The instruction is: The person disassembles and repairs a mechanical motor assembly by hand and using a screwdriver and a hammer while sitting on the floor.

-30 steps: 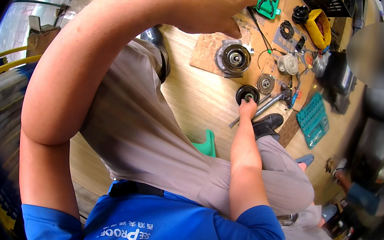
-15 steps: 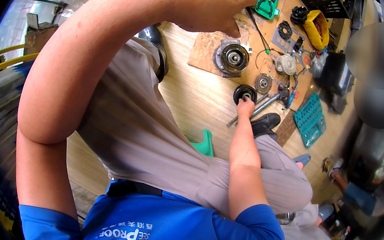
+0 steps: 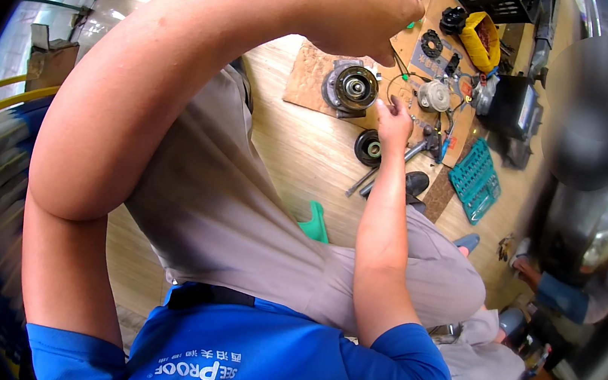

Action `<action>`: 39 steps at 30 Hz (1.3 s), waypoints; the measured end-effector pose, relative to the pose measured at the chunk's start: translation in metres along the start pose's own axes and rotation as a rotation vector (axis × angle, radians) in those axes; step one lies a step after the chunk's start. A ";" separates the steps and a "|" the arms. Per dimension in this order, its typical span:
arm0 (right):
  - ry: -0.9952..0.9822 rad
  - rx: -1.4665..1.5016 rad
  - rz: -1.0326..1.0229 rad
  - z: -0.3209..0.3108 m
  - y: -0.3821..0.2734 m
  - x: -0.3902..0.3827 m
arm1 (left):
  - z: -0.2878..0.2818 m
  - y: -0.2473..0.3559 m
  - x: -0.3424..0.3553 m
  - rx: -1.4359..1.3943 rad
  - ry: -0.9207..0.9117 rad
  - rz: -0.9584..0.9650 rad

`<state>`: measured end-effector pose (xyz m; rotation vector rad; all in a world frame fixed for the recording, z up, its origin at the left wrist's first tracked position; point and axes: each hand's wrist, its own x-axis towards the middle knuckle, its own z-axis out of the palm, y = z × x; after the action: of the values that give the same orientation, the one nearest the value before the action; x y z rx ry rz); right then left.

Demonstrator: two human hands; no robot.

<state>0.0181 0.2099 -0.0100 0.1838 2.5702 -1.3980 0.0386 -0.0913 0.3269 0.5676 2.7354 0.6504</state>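
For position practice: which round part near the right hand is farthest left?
The dark ringed part on a grey base; the black wheel and pale disc lie farther right.

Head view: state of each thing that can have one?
Left hand: grasp hidden
Right hand: grasp unclear
Metal hub assembly: on cardboard, round face up
Black pulley: lying loose, not held
Teal tool case: open, slots showing
Yellow container: open-topped

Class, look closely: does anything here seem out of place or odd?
Mildly: the black wheel near the right hand appears to lie on the bare floor, whereas the larger metal assembly sits on cardboard.
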 end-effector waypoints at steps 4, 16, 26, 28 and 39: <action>-0.123 0.114 0.080 0.014 -0.007 -0.009 | -0.005 0.003 -0.001 0.007 -0.017 0.017; 0.042 0.167 0.190 0.024 -0.006 -0.005 | 0.006 -0.008 -0.004 0.023 0.065 0.010; 0.048 0.238 0.253 0.026 -0.012 -0.009 | -0.015 0.008 -0.006 -0.030 -0.047 -0.047; 0.043 0.250 0.248 0.027 -0.012 -0.009 | -0.013 0.009 -0.004 -0.027 -0.054 -0.062; 0.017 0.308 0.260 0.026 -0.011 -0.006 | -0.002 0.004 0.000 -0.078 -0.049 -0.030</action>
<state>0.0245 0.1824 -0.0134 0.5573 2.2297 -1.6802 0.0392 -0.0883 0.3307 0.5168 2.6548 0.7227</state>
